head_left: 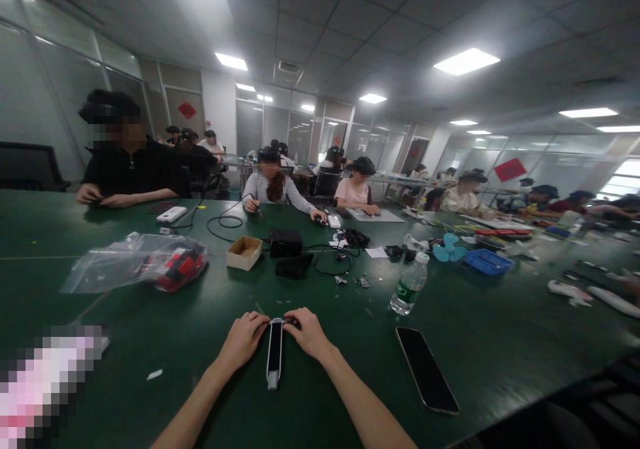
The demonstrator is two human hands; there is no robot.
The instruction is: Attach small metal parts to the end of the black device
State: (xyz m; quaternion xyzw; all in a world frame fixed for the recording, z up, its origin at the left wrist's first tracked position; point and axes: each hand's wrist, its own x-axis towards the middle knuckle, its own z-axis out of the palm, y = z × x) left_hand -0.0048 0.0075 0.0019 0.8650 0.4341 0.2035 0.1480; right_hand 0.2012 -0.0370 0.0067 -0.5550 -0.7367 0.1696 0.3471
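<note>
A long, narrow device [275,352] with a pale frame, a dark middle strip and a grey near end lies on the green table in front of me. I cannot make out its kind. My left hand [244,337] is closed, fingertips pinching the device's far end from the left. From the right, my right hand [309,333] pinches the same far end, with thumb and fingers together. A small dark piece shows by the right fingertips, too small to name. Thin scraps lie just beyond my hands.
A water bottle [409,285] and a phone [427,370] are to my right. Farther off are a small open box [244,253], a black adapter [285,242], a blue basket [489,262] and a fan blade [450,249]. A plastic bag [113,262] lies left. Co-workers sit across the table.
</note>
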